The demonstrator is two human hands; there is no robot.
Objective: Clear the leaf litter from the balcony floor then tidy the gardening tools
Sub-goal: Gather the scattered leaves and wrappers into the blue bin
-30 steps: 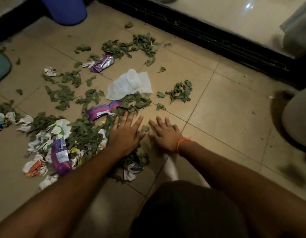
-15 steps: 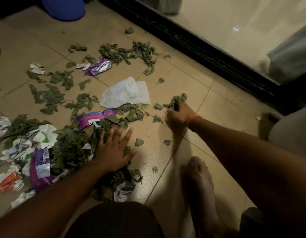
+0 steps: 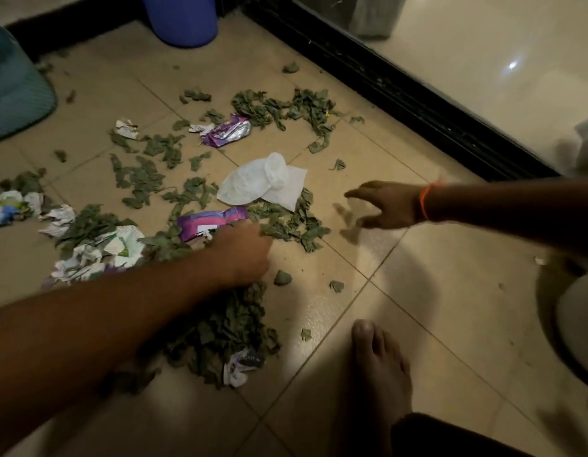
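Hands differ: right hand (image 3: 385, 206) now lifted open, left hand (image 3: 243, 255) curled among leaves (image 3: 220, 324).

Beige tiled floor (image 3: 434, 291), grout lines crossing at a slant. Strewn over it: green leaves (image 3: 286, 107) in loose patches, thickest in a near heap (image 3: 220, 331). Among them a white bag (image 3: 263, 183) at centre, a purple wrapper (image 3: 210, 222) just beside it, a second wrapper (image 3: 226, 131) farther back, crumpled paper scraps (image 3: 101, 252) at left. Blue bucket (image 3: 180, 18) and teal bin (image 3: 15, 87) standing at the far edge. Bare foot (image 3: 378, 367) planted near.
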